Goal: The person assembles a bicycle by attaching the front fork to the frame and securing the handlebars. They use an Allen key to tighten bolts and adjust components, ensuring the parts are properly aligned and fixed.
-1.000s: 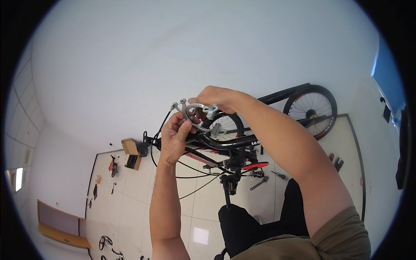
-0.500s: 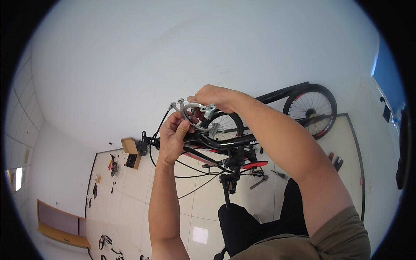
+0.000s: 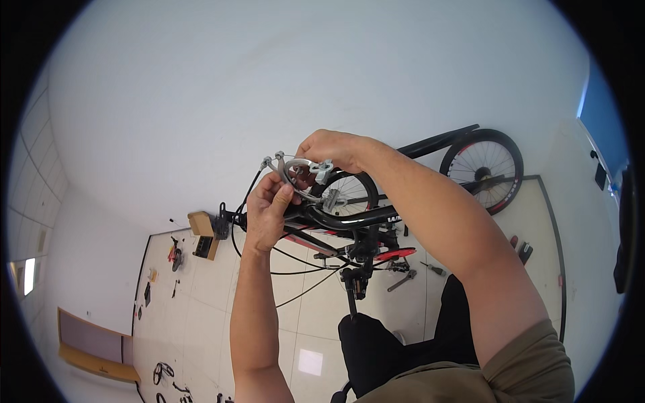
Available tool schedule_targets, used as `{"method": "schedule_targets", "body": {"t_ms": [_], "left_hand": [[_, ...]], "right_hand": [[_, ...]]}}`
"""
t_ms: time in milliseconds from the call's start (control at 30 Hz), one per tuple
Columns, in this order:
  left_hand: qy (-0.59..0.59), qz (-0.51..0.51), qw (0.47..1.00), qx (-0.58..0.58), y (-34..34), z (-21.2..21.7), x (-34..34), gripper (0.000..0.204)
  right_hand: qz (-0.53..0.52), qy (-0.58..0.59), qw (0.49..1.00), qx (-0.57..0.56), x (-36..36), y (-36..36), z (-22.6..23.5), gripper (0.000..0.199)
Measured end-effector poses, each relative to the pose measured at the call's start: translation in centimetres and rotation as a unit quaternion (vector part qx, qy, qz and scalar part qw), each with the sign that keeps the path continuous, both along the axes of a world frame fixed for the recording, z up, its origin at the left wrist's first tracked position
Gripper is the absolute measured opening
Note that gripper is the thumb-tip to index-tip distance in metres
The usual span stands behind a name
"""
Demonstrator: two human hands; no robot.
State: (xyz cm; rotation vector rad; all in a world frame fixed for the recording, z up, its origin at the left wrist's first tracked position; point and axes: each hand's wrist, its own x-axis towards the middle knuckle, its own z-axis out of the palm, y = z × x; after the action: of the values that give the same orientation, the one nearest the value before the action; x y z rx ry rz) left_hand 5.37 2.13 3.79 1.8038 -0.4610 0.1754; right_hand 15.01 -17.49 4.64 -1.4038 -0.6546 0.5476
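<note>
A silver bicycle caliper brake (image 3: 324, 172) with curved arms is held up between both my hands, above the front of a black and red bicycle (image 3: 356, 221). My left hand (image 3: 266, 215) pinches its near arm between thumb and fingers. From the far side my right hand (image 3: 334, 149) closes on the caliper, its fingertips reaching inside the curve and partly hidden by the metal. A black cable (image 3: 256, 180) runs from the caliper's left end down past my left hand. The black fork tube lies just below the caliper.
An open cardboard box (image 3: 201, 225) stands on the tiled floor at the left, near scattered small parts. A wrench (image 3: 402, 281) and a screwdriver (image 3: 435, 269) lie right of the crank. A wheel (image 3: 516, 178) rests against the wall at the far right. My knee (image 3: 369, 336) is close below the pedal.
My right hand's fingers have shifted slightly around the caliper's far side. The caliper and my left hand stay almost in place.
</note>
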Motion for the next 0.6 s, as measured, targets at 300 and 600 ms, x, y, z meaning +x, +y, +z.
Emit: {"method": "schedule_targets", "body": {"t_ms": [300, 600], "left_hand": [[-0.006, -0.001, 1.0, 0.007, 0.1, -0.1, 0.0, 0.027], [-0.005, -0.001, 1.0, 0.002, -0.4, 0.2, -0.4, 0.028]], "right_hand": [[-0.039, 0.023, 0.999, -0.017, -0.2, 0.0, 0.3, 0.02], [-0.033, -0.01, 0.998, -0.053, 0.2, -0.1, -0.1, 0.026]]}}
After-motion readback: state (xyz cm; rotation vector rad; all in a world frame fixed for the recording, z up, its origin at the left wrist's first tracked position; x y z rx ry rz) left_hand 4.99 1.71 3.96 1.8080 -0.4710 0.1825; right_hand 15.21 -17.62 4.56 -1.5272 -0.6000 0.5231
